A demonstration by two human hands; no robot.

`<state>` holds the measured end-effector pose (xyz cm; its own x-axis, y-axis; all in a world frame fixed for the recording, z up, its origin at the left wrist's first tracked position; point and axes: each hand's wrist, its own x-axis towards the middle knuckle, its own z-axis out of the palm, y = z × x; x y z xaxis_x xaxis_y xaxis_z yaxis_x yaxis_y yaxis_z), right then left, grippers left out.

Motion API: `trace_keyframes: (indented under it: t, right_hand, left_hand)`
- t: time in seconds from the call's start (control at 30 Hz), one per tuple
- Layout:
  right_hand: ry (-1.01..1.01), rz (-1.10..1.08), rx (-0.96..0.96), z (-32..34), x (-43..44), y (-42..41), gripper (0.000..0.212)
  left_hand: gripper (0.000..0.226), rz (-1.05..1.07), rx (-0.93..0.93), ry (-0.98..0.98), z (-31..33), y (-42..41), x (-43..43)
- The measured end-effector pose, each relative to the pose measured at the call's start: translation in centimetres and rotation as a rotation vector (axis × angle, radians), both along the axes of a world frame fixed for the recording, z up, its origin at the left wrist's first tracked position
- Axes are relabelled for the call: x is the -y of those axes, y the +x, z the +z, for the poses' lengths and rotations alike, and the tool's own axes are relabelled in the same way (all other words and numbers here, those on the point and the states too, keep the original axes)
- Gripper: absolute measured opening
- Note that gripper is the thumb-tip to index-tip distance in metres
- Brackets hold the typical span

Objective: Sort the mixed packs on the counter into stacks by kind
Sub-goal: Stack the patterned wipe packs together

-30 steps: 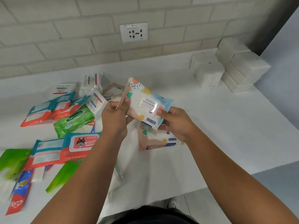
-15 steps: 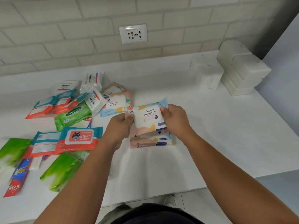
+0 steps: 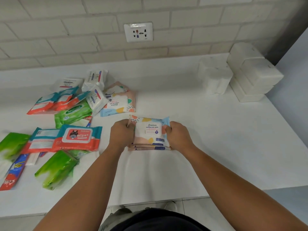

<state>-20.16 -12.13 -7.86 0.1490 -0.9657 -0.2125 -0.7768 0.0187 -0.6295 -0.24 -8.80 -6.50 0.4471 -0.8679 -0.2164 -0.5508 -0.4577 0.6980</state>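
A pastel wipes pack (image 3: 150, 130) is being held label up near the middle of the table (image 3: 216, 139), on top of a low stack of matching packs (image 3: 150, 148) whose near edges are showing beneath it. Its left end is being gripped by the left hand (image 3: 122, 135) and its right end by the right hand (image 3: 177, 136), the fingers of both being curled round the pack's ends. Just beyond, to the far left, two more pastel packs (image 3: 120, 102) are being left lying overlapped, with small white packs (image 3: 96, 99) leaning against them. Further left, a green Sanicare pack (image 3: 73, 112) is being partly covered by teal-and-red packs (image 3: 50, 104), and nearer, a teal-and-red Wipes pack (image 3: 78, 137) is being shown label up over a like pack. Plain green packs (image 3: 55, 169) and a red-and-blue pack (image 3: 12, 172) are being seen at the near left edge. At the far right corner, white blocks (image 3: 250, 75) are being kept stacked against the brick wall, on which a wall socket (image 3: 138, 32) is being shown.
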Motion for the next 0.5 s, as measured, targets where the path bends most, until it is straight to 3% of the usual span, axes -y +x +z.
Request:
trace_keyframes:
  t: [0.27, 0.5]
  right_hand:
    - [0.027, -0.071, 0.147, -1.2, -0.2, 0.2, 0.029]
    - [-0.037, -0.214, 0.110, -0.9, 0.6, -0.1, 0.020]
  left_hand:
    - [0.033, 0.042, -0.076, 0.020, -1.0, -0.1, 0.0]
    - [0.032, -0.046, 0.039, 0.073, -0.3, 1.2, 0.7]
